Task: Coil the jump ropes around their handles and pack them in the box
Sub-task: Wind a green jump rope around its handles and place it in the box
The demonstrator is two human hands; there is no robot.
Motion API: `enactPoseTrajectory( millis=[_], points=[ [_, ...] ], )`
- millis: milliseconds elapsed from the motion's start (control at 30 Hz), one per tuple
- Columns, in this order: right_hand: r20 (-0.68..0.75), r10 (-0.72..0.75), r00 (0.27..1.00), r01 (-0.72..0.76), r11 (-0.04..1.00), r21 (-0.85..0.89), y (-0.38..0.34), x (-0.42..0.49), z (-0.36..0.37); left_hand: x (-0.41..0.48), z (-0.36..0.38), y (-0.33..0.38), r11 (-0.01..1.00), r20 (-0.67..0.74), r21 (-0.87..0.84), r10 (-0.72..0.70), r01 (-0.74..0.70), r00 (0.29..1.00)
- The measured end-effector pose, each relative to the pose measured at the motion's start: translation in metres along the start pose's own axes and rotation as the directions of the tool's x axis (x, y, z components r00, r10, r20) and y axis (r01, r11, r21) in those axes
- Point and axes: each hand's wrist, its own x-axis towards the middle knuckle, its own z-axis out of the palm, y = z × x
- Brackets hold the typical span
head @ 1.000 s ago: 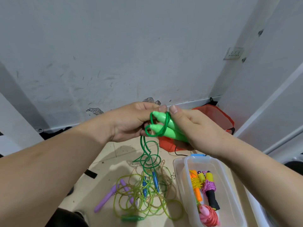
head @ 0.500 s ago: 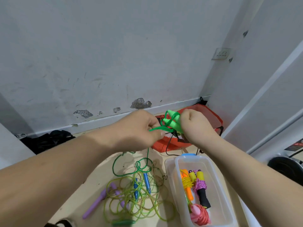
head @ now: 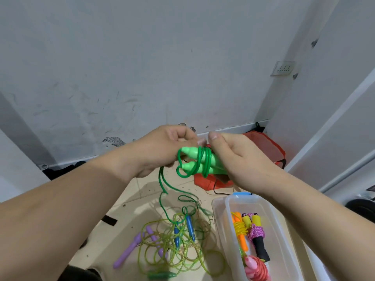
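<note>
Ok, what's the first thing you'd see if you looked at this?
The bright green jump rope in the middle, held up by the left hand and right hand, its cord looped round both handles. Below it, a tangle of ropes lies on the floor, and at lower right a clear box holds colourful coiled ropes.

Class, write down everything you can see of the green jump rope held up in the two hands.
The green jump rope has two bright green, plastic-looking handles side by side, tapered tips pointing left. Its darker green cord is looped a few turns around both; the rest hangs to the tangled ropes on the floor. The right hand grips the handles' other ends; the left hand, fingers curled, seems to hold the cord by the tips.
</note>
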Motion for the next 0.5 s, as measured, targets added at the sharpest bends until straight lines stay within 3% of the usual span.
enactPoseTrajectory(
  millis=[167, 233, 300, 400, 500],
  points=[
    [-0.197, 0.185, 0.963, -0.141, 0.966, 0.217, 0.017, 0.01, 0.005, 0.006, 0.019, -0.011, 0.982, 0.051, -0.108, -0.15, 0.155, 0.987],
    [-0.229, 0.362, 0.904, -0.244, 0.873, 0.422, 0.028, 0.018, 0.003, 0.005, 0.033, -0.013, 0.979, 0.039, -0.107, -0.172, 0.176, 0.984],
    [-0.24, 0.501, 0.832, -0.336, 0.797, 0.502, 0.041, 0.024, 0.0, 0.002, 0.047, -0.013, 0.984, 0.04, -0.073, -0.16, 0.163, 0.986],
    [-0.324, 0.565, 0.759, -0.462, 0.817, 0.345, 0.062, 0.027, -0.001, -0.004, 0.057, -0.01, 0.986, 0.088, 0.078, -0.151, 0.144, 0.985],
    [-0.332, 0.518, 0.788, -0.52, 0.849, 0.093, 0.072, 0.022, -0.006, -0.008, 0.052, -0.004, 0.971, 0.144, 0.206, -0.155, 0.123, 0.977]
  ],
)
